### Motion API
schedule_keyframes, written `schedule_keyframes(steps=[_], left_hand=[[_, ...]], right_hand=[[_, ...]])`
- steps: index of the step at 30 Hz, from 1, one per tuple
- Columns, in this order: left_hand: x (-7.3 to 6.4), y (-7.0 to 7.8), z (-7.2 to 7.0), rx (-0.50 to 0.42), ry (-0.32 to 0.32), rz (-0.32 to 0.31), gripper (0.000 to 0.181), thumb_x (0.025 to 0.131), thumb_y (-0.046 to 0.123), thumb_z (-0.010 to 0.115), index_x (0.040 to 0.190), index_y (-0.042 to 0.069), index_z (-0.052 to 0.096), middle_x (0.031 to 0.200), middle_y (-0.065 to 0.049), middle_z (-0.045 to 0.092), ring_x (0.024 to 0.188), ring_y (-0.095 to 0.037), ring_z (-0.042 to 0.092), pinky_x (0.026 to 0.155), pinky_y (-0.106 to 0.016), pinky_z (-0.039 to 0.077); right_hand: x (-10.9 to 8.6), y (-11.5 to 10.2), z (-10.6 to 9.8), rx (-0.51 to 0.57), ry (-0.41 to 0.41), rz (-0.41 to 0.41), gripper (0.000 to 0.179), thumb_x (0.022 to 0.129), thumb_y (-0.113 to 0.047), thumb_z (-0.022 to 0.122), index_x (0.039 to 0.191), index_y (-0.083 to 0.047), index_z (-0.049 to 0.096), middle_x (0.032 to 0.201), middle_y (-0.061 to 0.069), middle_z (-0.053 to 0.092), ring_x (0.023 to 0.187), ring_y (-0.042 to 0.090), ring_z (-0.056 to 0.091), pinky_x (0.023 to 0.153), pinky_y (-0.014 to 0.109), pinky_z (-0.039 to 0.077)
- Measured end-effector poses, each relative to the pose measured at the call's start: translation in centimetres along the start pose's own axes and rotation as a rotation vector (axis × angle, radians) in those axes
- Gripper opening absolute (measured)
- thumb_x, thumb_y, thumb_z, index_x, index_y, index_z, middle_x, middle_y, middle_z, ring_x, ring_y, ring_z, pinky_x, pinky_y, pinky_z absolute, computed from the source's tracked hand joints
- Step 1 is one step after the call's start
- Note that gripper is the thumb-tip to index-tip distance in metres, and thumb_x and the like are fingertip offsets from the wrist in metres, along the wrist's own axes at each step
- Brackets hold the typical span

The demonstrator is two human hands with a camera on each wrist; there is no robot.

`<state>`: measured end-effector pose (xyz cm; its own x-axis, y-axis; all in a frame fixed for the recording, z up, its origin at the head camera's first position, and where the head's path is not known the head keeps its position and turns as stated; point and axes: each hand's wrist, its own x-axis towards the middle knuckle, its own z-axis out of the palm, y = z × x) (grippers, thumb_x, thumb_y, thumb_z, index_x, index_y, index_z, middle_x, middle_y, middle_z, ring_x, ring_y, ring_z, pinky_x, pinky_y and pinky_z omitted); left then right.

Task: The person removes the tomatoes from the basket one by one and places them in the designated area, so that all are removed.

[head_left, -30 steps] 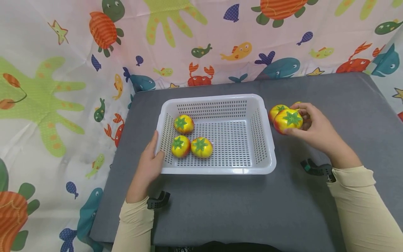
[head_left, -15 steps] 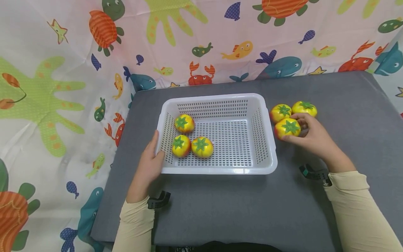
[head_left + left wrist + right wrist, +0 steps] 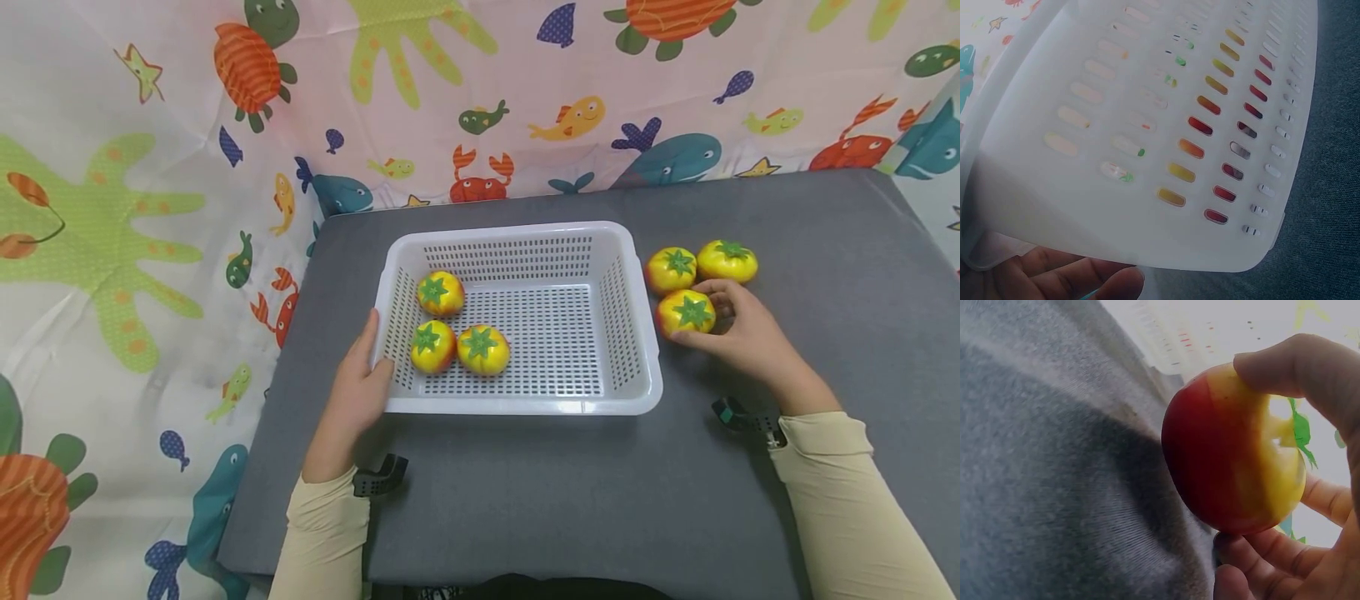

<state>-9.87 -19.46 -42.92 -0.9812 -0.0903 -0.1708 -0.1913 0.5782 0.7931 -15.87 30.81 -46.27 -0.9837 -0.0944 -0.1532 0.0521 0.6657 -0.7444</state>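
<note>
My right hand (image 3: 742, 333) pinches a yellow-and-red toy tomato (image 3: 686, 312) with a green star-shaped top, thumb on the near side and fingers on the far side. In the right wrist view the held toy tomato (image 3: 1229, 456) shows its red underside close to the grey cloth. Two like toy tomatoes, one (image 3: 671, 270) close to the basket and another (image 3: 727, 261) further right, lie just behind it. At the left end of the white basket (image 3: 517, 406), my left hand (image 3: 356, 383) grips the rim. Its fingers (image 3: 1079, 275) show at the basket's edge in the left wrist view.
Inside the basket, three toy tomatoes sit toward the left: one at the back (image 3: 441, 293), one in front (image 3: 433, 347) and one beside that (image 3: 483, 350). A grey-covered table (image 3: 525, 500) carries everything. A printed sea-animal curtain (image 3: 420, 125) borders its back and left sides.
My right hand has come down and slightly toward me with the toy tomato, now close to the table. The two toy tomatoes behind it have come into fuller view. The left hand stays put.
</note>
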Motion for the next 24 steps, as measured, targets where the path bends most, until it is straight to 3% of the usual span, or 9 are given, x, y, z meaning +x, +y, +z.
schedule_keyframes(steps=[7,24], left_hand=[[-0.03,0.01,0.10,-0.004,0.002,-0.004,0.077,0.106,0.015,0.046,0.168,0.041,0.010,0.173,-0.006,0.027,0.125,-0.041,0.065,0.081,-0.051,0.063],[-0.20,0.44,-0.07,-0.009,-0.005,-0.011,0.076,0.106,0.013,0.046,0.169,0.039,0.011,0.173,-0.007,0.027,0.122,-0.041,0.067,0.078,-0.048,0.064]], right_hand=[[0.08,0.62,0.31,0.016,-0.018,0.018,0.090,0.088,-0.047,0.083,0.153,-0.004,0.037,0.147,0.030,0.044,0.128,0.049,0.042,0.103,0.072,0.040],[-0.08,0.52,0.09,0.023,-0.031,-0.021,0.097,0.088,-0.043,0.084,0.159,-0.003,0.031,0.159,0.032,0.032,0.136,0.055,0.039,0.105,0.076,0.041]])
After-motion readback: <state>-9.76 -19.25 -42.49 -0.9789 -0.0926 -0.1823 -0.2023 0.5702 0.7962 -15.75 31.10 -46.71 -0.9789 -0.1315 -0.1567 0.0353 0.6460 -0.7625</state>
